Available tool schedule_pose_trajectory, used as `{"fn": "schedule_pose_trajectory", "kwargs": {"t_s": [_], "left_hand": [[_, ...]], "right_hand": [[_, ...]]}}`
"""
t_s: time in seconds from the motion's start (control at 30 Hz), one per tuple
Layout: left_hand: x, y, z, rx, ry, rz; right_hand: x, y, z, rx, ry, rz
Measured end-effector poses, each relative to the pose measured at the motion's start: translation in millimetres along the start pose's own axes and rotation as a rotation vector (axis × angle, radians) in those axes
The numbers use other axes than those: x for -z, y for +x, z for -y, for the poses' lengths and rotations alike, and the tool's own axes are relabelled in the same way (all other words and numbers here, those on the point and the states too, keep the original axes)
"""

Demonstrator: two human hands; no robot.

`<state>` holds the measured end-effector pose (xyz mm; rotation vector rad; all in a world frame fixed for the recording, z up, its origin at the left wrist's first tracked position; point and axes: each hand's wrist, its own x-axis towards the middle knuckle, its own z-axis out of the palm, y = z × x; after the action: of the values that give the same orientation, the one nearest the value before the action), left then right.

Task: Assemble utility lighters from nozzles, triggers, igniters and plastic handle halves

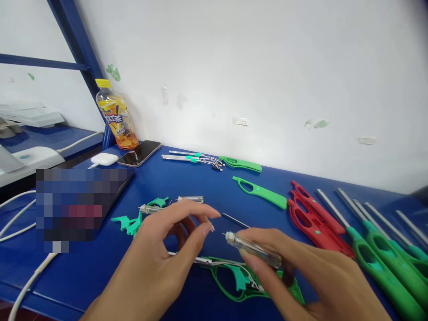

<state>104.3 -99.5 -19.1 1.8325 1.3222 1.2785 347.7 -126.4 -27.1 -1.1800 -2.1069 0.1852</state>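
My right hand (301, 263) grips a clear lighter fuel tank (256, 250) between thumb and fingers, its white-collared nozzle pointing left. Across from it, my left hand (170, 240) is closed in a pinch, with a tiny whitish piece (211, 226) at the thumb tip, too small to name. Below both hands lies an opened green lighter shell (230, 290) with a metal tube, white wires and a teal trigger (240, 278) in it; my hands partly cover it. Two more clear fuel tanks, one (190, 199) farther back and one (150, 209) behind my left hand, rest on the blue table.
Teal plastic parts (129, 224) lie at left, beside a pixelated dark device (83, 200). A phone (140, 153) and a drink bottle (117, 118) stand near the wall. Wired metal tubes (187, 157), green shells (261, 192), red shells (314, 223) and several green lighters (384, 258) spread rightward.
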Motion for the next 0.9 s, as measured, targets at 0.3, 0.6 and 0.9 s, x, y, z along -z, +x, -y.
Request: {"fn": "schedule_pose_trajectory", "kwargs": {"t_s": [0.3, 0.6, 0.9], "left_hand": [[-5.8, -6, -5, 0.15, -0.248, 0.11], [-10.5, -15, 14, 0.256, -0.566, 0.297], [-9.8, -21, 10, 0.176, -0.39, 0.231]], "right_hand": [[-4, -2, -2, 0.034, -0.047, 0.079], [-1, -3, -6, 0.05, -0.161, 0.194], [-7, 6, 4, 0.246, -0.324, 0.149]]}}
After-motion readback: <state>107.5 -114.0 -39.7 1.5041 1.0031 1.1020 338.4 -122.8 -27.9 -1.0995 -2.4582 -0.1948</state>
